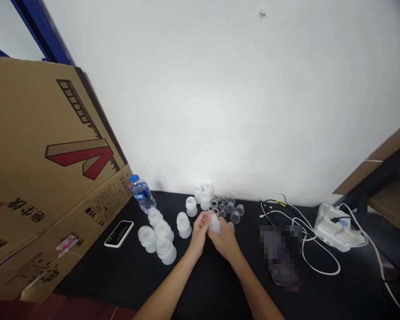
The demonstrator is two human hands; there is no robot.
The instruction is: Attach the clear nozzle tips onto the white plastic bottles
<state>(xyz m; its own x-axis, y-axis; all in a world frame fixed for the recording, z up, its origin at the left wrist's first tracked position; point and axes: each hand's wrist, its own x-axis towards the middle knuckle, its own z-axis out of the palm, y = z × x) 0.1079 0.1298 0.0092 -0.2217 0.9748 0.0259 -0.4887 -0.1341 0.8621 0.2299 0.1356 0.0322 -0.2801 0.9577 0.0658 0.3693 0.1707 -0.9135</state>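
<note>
A small white bottle (214, 224) is held between my two hands above the black table. My left hand (200, 229) has its fingers closed at the bottle's top, and my right hand (226, 240) is wrapped round its body. Fingers hide much of the bottle. Just left of my hands stands a white bottle with a clear cap (184, 225); several similar capped bottles (163, 230) are grouped further left. Behind my hands are several uncapped white bottles (191, 207). To their right lie clear domed caps (235, 217) and translucent rings (214, 204), some partly covered by my right hand.
At left, a water bottle (142, 194) and a phone (119, 234) lie near a large cardboard box (53, 178). White cables (320, 270), a white power strip (340, 226) and a blurred dark item (280, 260) occupy the right. A white wall (220, 98) borders the table (120, 275).
</note>
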